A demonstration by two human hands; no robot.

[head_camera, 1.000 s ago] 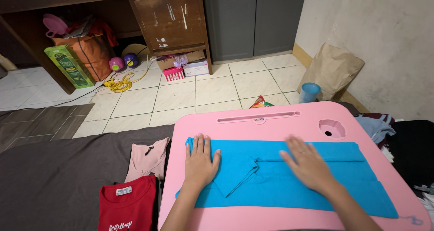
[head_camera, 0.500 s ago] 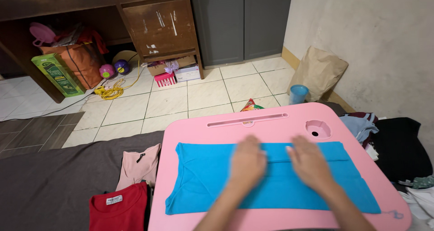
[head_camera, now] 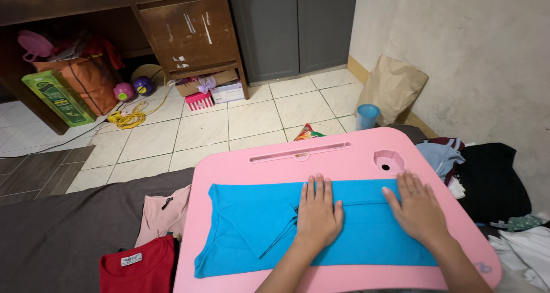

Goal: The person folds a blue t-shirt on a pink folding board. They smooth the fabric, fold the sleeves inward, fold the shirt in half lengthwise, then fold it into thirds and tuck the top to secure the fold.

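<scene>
Two hands lay flat on a blue shirt (head_camera: pixel 355 236) spread over a pink lap table (head_camera: pixel 240 167), which stood on a bed with a dark grey sheet (head_camera: pixel 63 236). Along the table's far edge ran a long slot (head_camera: pixel 301 151), with a round cup hole (head_camera: pixel 388 160) at its right corner. Beyond the bed lay a pale tiled floor, a worn wooden desk (head_camera: pixel 183 29), grey cabinet doors (head_camera: pixel 292 29), a brown paper bag (head_camera: pixel 392 89) against the wall, a blue cup (head_camera: pixel 366 116) just beside it, and a yellow cord (head_camera: pixel 129 118) coiled near the desk. To the table's left lay a pink top (head_camera: pixel 157 215) and a red top (head_camera: pixel 137 270); dark and light clothes (head_camera: pixel 492 181) were heaped to its right. The shirt was folded into a long band, its long axis running left to right across the table, its left end toward the pink top; a sleeve was folded inward on the left half. The left hand (head_camera: pixel 318 215) pressed down at the middle, palm down, fingers straight and together, pointing away from the person. The right hand (head_camera: pixel 418 210) rested on the shirt's right end, also open and flat, fingers slightly spread, wearing a ring. Neither hand gripped anything. Both forearms reached in from the lower edge.
</scene>
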